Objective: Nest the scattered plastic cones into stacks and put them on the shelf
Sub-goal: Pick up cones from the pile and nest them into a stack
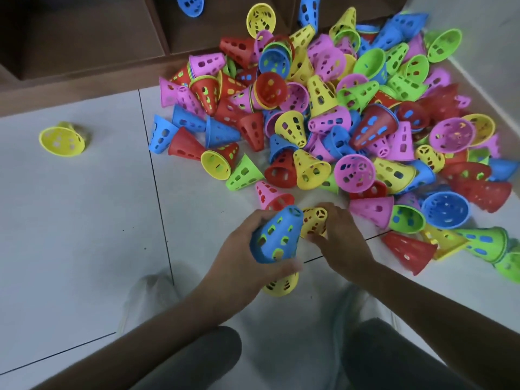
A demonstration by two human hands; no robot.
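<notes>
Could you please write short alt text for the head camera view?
A person's left hand holds a blue cone stack while the right hand grips a yellow cone, beside a big pile of colourful cones on a white floor.

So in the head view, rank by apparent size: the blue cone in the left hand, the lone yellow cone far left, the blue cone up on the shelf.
1. Held blue cone, nearest the camera.
2. Lone yellow cone.
3. Shelf blue cone, partly cropped.
</notes>
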